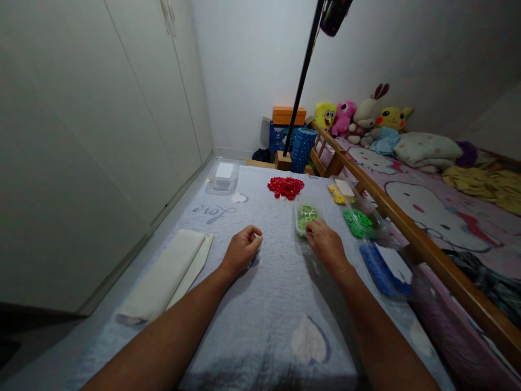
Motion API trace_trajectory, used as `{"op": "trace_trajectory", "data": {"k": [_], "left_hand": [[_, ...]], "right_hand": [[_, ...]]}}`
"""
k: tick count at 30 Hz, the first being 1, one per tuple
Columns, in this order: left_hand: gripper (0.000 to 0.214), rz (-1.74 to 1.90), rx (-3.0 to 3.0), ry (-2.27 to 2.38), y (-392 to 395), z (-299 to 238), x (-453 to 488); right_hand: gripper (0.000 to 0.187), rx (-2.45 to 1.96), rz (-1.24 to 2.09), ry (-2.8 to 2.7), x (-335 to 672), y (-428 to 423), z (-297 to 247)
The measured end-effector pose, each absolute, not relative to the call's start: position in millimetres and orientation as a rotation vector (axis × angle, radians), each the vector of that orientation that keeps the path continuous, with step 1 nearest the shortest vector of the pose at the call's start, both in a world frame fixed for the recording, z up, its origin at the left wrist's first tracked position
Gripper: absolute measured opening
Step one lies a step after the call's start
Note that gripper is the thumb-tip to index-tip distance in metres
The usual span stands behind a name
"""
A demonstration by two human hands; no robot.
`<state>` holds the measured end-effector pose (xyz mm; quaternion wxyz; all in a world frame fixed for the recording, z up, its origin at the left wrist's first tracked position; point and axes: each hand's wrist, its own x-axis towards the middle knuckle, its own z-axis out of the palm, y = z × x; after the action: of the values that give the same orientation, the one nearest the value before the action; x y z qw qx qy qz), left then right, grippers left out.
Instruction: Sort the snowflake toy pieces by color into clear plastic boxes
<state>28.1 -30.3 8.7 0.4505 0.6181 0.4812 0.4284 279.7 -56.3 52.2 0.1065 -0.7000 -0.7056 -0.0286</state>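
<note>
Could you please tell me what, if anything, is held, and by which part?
The right hand is at the near rim of the tub of light-green pieces; any grip is unclear. The left hand shows nothing held.

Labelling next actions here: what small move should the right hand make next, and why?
Probably draw a light green piece out with the right hand: its fingertips are at the near side of the clear tub holding such pieces. Whether they already pinch one is unclear.

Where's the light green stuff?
In the head view, the light green stuff is right of centre, in a box by the right hand, near the red pile.
</note>
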Motion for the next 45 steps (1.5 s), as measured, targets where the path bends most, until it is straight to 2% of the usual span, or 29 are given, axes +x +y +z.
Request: {"op": "trace_trajectory", "data": {"k": [11, 22, 33, 45], "left_hand": [[0.020, 1.032, 1.525, 1.182, -31, 9, 28], [0.020, 1.008, 1.557, 1.201, -29, 5, 28], [0.021, 0.970, 1.596, 1.210, -29, 2, 27], [0.022, 0.947, 1.607, 1.208, -30, 3, 27]], "right_hand": [[0.016, -2.083, -0.238, -1.735, 336, 9, 30], [0.020, -1.978, -0.151, -1.493, 362, 55, 17], [0.010, -1.947, -0.153, -1.397, 369, 81, 14], [0.006, -1.806, -0.113, -1.339, 382, 103, 7]]}}
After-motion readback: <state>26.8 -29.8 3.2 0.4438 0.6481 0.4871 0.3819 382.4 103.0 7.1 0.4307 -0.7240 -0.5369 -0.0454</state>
